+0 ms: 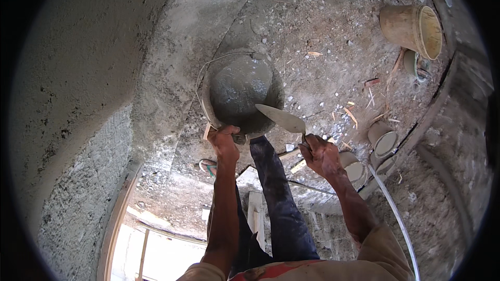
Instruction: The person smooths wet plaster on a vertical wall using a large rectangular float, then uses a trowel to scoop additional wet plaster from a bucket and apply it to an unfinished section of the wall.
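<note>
My left hand [225, 140] is closed at the near rim of a bucket [205, 93] of wet grey mortar [239, 83], gripping it; a small grey piece beside my thumb is unclear. In my right hand [320, 153] is a pointed trowel [281, 118], its blade reaching over the bucket's right side with the tip above the mortar. The bucket's wire handle lies round its far and left sides. My leg, in dark trousers, shows just below the bucket.
A plastered wall [88, 47] rises at left beside a bright opening [156, 250]. On the debris-strewn floor [328, 47] are a large pale bucket [409, 31], several smaller containers [380, 138] along the right, a white pipe [390, 203] and a sandal [207, 165].
</note>
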Available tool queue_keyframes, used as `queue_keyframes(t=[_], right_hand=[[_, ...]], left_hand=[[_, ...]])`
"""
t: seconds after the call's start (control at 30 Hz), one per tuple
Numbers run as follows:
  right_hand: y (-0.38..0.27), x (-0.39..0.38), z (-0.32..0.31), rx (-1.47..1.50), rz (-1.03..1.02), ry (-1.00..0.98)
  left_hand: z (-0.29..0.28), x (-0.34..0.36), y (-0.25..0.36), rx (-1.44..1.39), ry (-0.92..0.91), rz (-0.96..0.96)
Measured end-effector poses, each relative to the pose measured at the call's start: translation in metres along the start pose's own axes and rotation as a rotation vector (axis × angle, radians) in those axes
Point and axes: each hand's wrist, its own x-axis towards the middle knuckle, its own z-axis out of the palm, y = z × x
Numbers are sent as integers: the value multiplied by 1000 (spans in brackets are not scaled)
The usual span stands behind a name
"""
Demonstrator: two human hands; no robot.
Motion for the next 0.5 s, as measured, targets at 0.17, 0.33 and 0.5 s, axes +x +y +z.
queue_keyframes(t=[0.17,0.33,0.5], right_hand=[[-52,51,19,-250,-244,-116],[-112,11,56,-310,-472,-464],[-198,-75,66,-311,-483,-620]], left_hand=[[-121,-45,79,-721,82,-955],[-242,-76,148,-773,71,-765],[-348,-122,169,-659,47,-805]])
